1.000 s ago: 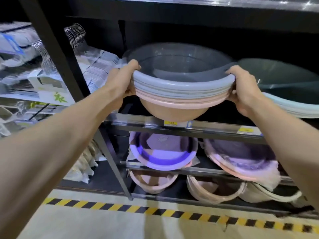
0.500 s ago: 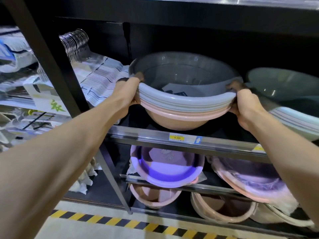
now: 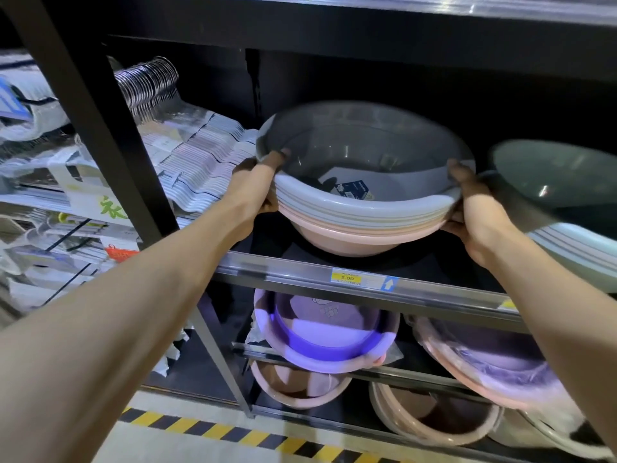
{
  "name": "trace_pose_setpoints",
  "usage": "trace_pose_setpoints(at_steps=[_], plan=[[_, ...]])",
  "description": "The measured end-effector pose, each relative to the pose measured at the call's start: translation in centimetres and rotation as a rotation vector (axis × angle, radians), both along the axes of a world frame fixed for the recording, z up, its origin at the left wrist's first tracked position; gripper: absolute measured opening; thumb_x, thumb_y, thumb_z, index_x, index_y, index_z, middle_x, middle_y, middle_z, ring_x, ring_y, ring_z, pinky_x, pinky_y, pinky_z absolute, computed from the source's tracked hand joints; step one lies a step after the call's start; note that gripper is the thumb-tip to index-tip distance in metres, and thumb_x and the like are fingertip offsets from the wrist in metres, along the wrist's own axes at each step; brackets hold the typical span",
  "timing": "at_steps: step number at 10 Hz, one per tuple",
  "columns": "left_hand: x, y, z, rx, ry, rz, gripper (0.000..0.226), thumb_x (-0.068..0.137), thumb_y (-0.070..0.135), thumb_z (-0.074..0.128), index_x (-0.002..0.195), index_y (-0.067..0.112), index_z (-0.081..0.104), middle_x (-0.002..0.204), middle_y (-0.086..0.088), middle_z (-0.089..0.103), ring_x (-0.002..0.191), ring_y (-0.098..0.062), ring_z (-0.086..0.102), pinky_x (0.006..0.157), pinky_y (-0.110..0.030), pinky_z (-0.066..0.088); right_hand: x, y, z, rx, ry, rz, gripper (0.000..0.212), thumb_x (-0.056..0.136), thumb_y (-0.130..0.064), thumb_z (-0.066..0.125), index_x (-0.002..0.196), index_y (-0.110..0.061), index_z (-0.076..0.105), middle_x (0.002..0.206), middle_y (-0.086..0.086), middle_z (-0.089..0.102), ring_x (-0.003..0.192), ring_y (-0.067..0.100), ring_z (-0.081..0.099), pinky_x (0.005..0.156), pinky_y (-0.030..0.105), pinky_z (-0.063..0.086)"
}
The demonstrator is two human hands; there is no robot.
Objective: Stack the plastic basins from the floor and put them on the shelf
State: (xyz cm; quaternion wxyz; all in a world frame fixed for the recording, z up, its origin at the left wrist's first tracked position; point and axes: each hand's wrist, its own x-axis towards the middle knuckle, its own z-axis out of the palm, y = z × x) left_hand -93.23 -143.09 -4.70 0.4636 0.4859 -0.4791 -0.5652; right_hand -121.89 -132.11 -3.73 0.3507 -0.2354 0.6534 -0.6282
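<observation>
With left hand [image 3: 257, 182] and right hand [image 3: 467, 202] gripping the basin stack [image 3: 360, 208] rims mid-frame, we judge it's shelf [image 3: 334, 279] placement; next, lower and let go.

The shelf bay [image 3: 367, 282] at frame centre is mostly filled by the stack of basins [image 3: 360, 208], gripped at its rim by the left hand [image 3: 257, 188] and right hand [image 3: 474, 212]. Dark open room remains above and behind the stack, under the upper shelf board [image 3: 367, 28]. On the right another basin pile [image 3: 561, 202] stands just beside the right hand — little gap there. At left, the black upright post [image 3: 100, 128] and the hangers [image 3: 150, 85] close that side.
</observation>
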Motion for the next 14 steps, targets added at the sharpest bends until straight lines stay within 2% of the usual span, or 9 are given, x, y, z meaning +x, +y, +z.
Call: trace_pose_setpoints(at_steps=[1,3,4,5,6,7,9,12,14], plan=[[0.4,0.8,0.5,0.013,-0.154,-0.022,0.055,0.067,0.065,0.071,0.099,0.021,0.063,0.086,0.001,0.067,0.073,-0.018,0.062,0.054,-0.029,0.05,0.0,1.0,0.6,0.052,0.034,0.084,0.075,0.087,-0.064,0.063,0.144,-0.017,0.052,0.126,0.011,0.07,0.105,0.026,0.072,0.069,0.035,0.058],[1.6,5.1,1.1,-0.01,-0.202,-0.116,0.077,0.065,0.068,0.072,0.125,0.021,0.062,0.114,0.004,0.072,0.101,-0.018,0.07,0.061,-0.032,0.057,0.9,4.7,1.4,0.066,0.178,0.195,0.058,0.073,-0.066,0.068,0.115,-0.025,0.067,0.11,-0.003,0.073,0.108,0.022,0.069,0.079,0.038,0.059],[2.0,8.4,-0.4,-0.134,-0.27,-0.166,0.092,0.061,0.067,0.077,0.141,0.032,0.049,0.137,0.011,0.06,0.112,-0.012,0.064,0.082,-0.037,0.06,2.4,7.4,0.5,0.083,0.326,0.273,0.084,0.061,-0.072,0.072,0.131,-0.028,0.059,0.129,-0.011,0.066,0.118,0.01,0.061,0.098,0.043,0.053],[1.3,10.3,-1.7,-0.315,-0.351,-0.181,0.077,0.068,0.054,0.085,0.13,0.061,0.04,0.132,0.035,0.049,0.12,-0.001,0.054,0.102,-0.029,0.046,4.2,8.3,-0.8,0.155,0.468,0.291,0.099,0.058,-0.07,0.076,0.141,-0.022,0.05,0.145,-0.008,0.057,0.135,0.015,0.049,0.111,0.04,0.041],[-0.1,10.4,-2.0,-0.415,-0.357,-0.05,0.073,0.07,0.045,0.086,0.131,0.048,0.045,0.125,0.034,0.055,0.117,0.005,0.054,0.102,-0.03,0.047,5.7,7.5,-1.7,0.111,0.518,0.189,0.074,0.065,-0.053,0.084,0.124,-0.019,0.055,0.128,-0.005,0.065,0.121,0.014,0.058,0.094,0.027,0.043],[-0.7,10.0,-2.2,-0.443,-0.412,0.017,0.08,0.07,0.051,0.083,0.138,0.027,0.048,0.131,0.011,0.061,0.123,-0.017,0.056,0.106,-0.045,0.046,6.3,6.6,-2.2,0.135,0.577,0.128,0.063,0.073,-0.045,0.085,0.117,-0.012,0.054,0.125,0.004,0.063,0.111,0.018,0.056,0.089,0.03,0.04],[-1.3,8.9,-1.6,-0.37,-0.594,0.05,0.089,0.066,0.067,0.075,0.136,0.018,0.049,0.137,-0.001,0.059,0.124,-0.029,0.053,0.103,-0.05,0.045,5.6,5.3,-1.9,0.197,0.629,0.118,0.065,0.077,-0.046,0.082,0.118,-0.004,0.054,0.124,0.014,0.06,0.114,0.03,0.057,0.093,0.038,0.045],[-1.5,8.4,-1.2,-0.366,-0.732,0.071,0.102,0.07,0.071,0.072,0.15,0.018,0.037,0.146,-0.004,0.053,0.127,-0.031,0.051,0.104,-0.052,0.044,5.5,4.9,-1.4,0.266,0.659,0.116,0.071,0.076,-0.054,0.08,0.115,-0.001,0.056,0.122,0.015,0.06,0.112,0.033,0.058,0.092,0.042,0.049],[-0.6,9.8,-0.3,-0.41,-0.771,0.054,0.083,0.073,0.074,0.065,0.135,0.022,0.049,0.136,-0.001,0.059,0.122,-0.029,0.055,0.097,-0.052,0.049,6.1,6.3,-0.4,0.253,0.681,0.123,0.066,0.077,-0.056,0.078,0.115,-0.007,0.054,0.121,0.01,0.059,0.114,0.03,0.056,0.095,0.046,0.048]])
